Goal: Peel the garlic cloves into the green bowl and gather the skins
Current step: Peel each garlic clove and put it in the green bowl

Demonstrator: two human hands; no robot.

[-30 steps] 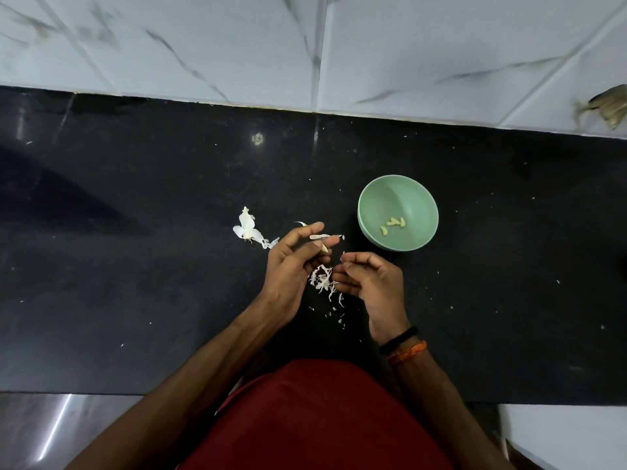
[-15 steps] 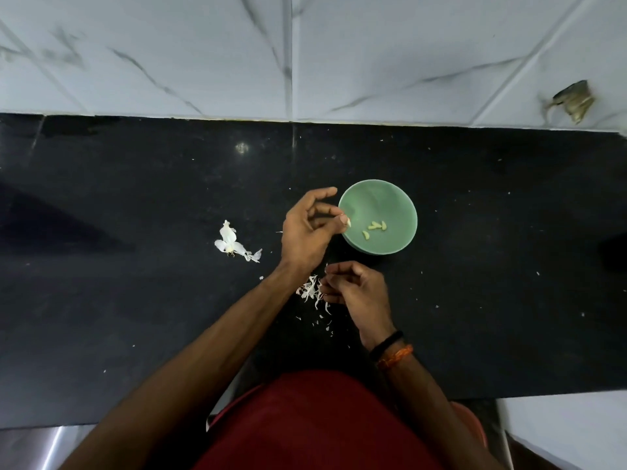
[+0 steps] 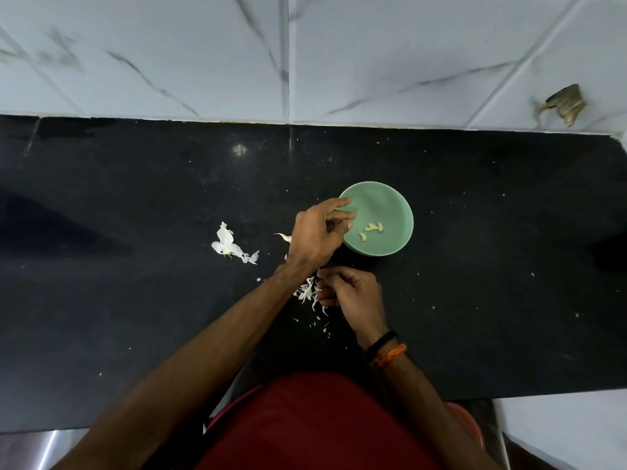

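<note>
The black counter [image 3: 135, 317] fills most of the view below the white marbled wall tiles [image 3: 203, 45]. On it stands the green bowl [image 3: 390, 205], which holds four peeled cloves [image 3: 371, 228] near its middle, where half a second ago there were three. The left hand [image 3: 315, 232] has reached further than before: its fingers now spread loosely over the bowl's left rim with nothing pinched between them, whereas earlier they pinched a pale clove just at that rim. The right hand [image 3: 353, 293] stays on the counter just in front of the bowl, fingers curled inward beside the pile of skins [image 3: 307, 290]; whether it holds a scrap of skin I cannot tell. A larger white husk [image 3: 227, 245] lies well to the left of the hands, unmoved, and one unpeeled clove [image 3: 284, 236] shows just beside the left hand's wrist side. Small skin flakes [image 3: 319, 322] are scattered near the right hand's wrist.
</note>
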